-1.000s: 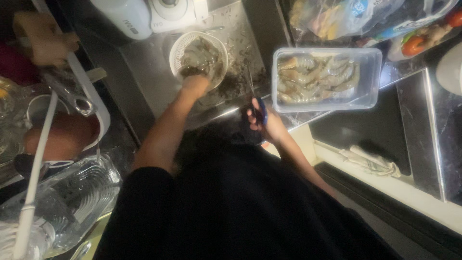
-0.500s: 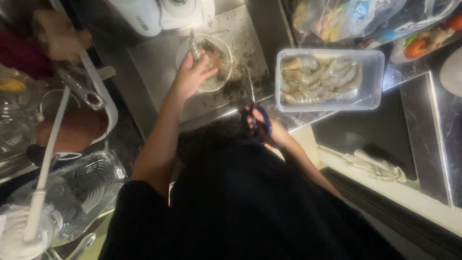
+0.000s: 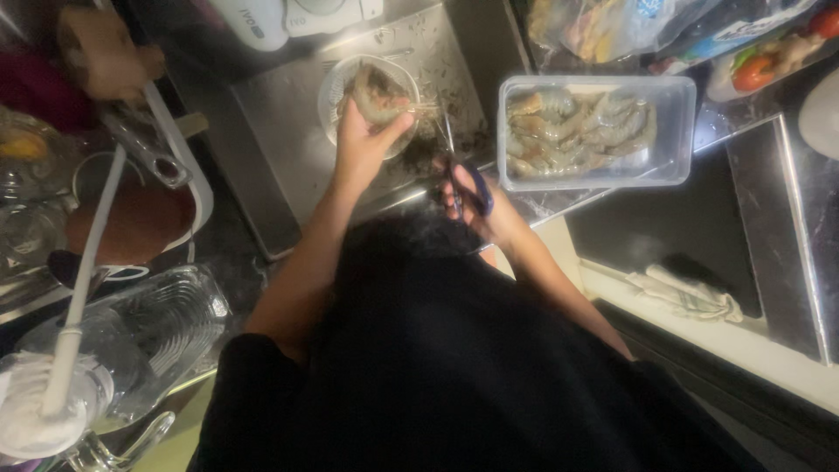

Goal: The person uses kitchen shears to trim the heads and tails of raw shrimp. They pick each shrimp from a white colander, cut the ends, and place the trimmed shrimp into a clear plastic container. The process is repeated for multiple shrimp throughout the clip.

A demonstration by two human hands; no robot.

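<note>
Shrimp (image 3: 377,92) sits pinched in the fingertips of the left hand (image 3: 363,140), lifted just above the round bowl (image 3: 336,92) — half a second back that hand was only coming up off the bowl's rim, and a second back it was down among the contents, so one piece has now been picked out and raised to be worked on. The right hand (image 3: 489,214) is closed through the blue handles of the scissors (image 3: 459,175), whose blades point up toward the shrimp's trailing legs and whiskers; whether the blades are parted or shut I can't quite make out in this dim light. Both hands hover over a steel tray (image 3: 271,131) littered with dark trimmings. Just right of the scissors stands a clear rectangular container (image 3: 682,131) holding a layer of pale shrimp. Farther out, bags of groceries (image 3: 612,26) lie beyond it, a folded cloth (image 3: 690,293) rests on the counter edge, and on the far left a glass dish (image 3: 149,332) and a white brush (image 3: 52,402) crowd the sink side.
</note>
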